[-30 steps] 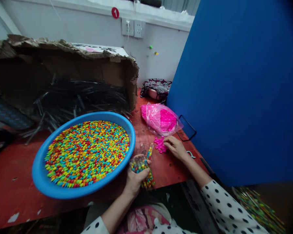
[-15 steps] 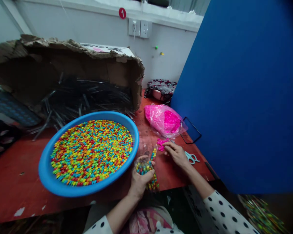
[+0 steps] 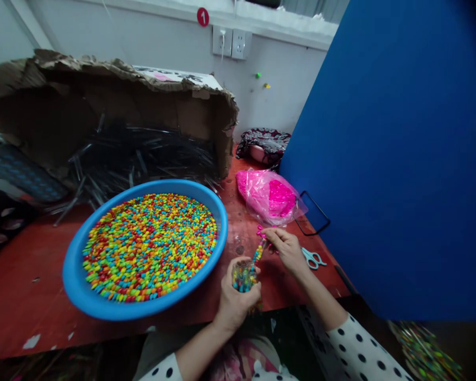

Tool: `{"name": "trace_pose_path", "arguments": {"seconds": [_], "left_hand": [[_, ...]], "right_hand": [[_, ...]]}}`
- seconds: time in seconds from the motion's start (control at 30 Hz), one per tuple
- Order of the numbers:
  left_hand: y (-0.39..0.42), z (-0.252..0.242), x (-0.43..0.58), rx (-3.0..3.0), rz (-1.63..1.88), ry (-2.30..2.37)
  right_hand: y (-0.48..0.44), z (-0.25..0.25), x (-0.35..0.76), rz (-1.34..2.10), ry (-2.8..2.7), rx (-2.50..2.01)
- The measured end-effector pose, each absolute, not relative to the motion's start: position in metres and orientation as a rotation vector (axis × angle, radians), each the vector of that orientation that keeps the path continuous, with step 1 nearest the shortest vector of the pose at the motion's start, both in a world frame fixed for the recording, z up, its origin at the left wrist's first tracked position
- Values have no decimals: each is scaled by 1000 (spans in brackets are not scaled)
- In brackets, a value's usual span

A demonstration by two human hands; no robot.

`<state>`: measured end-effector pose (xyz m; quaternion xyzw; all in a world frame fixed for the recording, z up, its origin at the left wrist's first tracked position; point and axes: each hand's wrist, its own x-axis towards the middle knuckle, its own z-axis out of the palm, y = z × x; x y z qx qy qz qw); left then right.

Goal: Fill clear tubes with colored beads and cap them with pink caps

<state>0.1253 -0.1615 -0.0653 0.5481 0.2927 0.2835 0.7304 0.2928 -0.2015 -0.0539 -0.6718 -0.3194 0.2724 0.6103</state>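
Observation:
My left hand (image 3: 232, 301) is wrapped round a bundle of clear tubes (image 3: 244, 275) filled with colourful candies. One filled tube (image 3: 258, 251) sticks out above the rest, leaning to the right. At its upper end, my right hand (image 3: 289, 251) pinches a small bright pink cap (image 3: 261, 231); whether the cap is seated on the tube I cannot tell. More pink pieces lie partly hidden behind the right fingers. Just beyond is a clear bag of pink pieces (image 3: 277, 198). Left of my hands stands a blue basin (image 3: 73, 286) full of multicoloured candies (image 3: 150, 243).
Light blue scissors (image 3: 312, 257) lie right of my right hand on the red table (image 3: 19, 301). Behind the basin, a torn cardboard box (image 3: 227, 132) holds many empty clear tubes (image 3: 158, 153). A blue panel (image 3: 381, 159) bounds the right side, near a black wire frame (image 3: 322, 227).
My right hand has come from the loose pink pieces to the tube's top with a pink cap in its fingers. My left hand has shifted slightly right with the bundle.

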Motion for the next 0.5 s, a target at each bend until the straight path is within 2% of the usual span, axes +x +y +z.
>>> {"name": "trace_pose_path", "arguments": {"seconds": [0.5], "left_hand": [[-163, -63, 128, 1186, 652, 674]], "right_hand": [[-203, -64, 282, 606, -599, -1465]]}}
